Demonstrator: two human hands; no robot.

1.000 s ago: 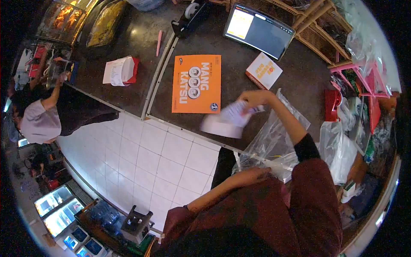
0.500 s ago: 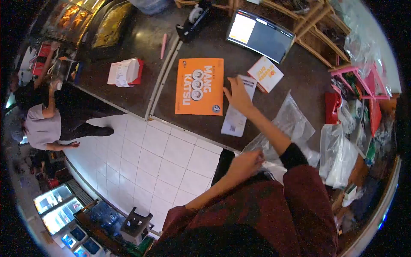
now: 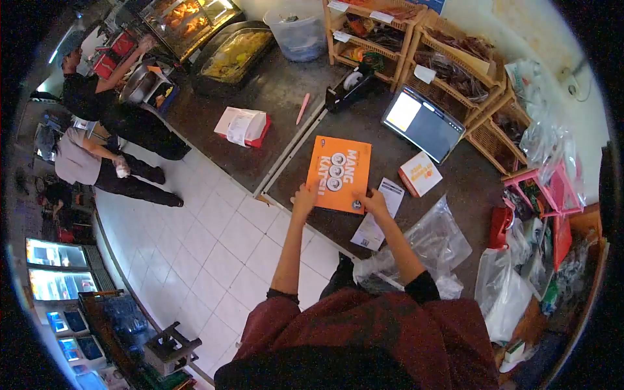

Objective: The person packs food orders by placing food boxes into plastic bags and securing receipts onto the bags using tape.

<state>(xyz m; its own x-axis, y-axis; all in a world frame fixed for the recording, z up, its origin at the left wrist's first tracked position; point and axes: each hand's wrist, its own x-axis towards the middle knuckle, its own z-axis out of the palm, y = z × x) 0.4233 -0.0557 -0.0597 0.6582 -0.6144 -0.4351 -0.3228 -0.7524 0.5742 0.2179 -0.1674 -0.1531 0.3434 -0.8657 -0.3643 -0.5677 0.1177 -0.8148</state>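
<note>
The flat orange box [image 3: 338, 174] with white lettering lies near the front edge of the dark counter. My left hand [image 3: 304, 200] grips its left front corner. At its right front corner, my right hand [image 3: 373, 204] has its fingers closed on the box. A white paper slip [image 3: 379, 218] lies partly beneath my right hand and wrist. To the right, a small white and orange box [image 3: 420, 174] sits below the tablet [image 3: 423, 123]. Clear plastic bags [image 3: 434, 244] lie beside my right forearm.
Wicker shelves [image 3: 448, 81] stand behind the tablet. On the left counter are a red and white box [image 3: 242, 127], a pink pen [image 3: 303, 108] and a covered tray [image 3: 235, 56]. Two people [image 3: 81, 156] stand at the left. A red stapler-like object [image 3: 500, 227] is at the right.
My left hand has risen from my lap to the orange box. My right hand has let go of the paper slip and taken the box's right corner. The view has shifted.
</note>
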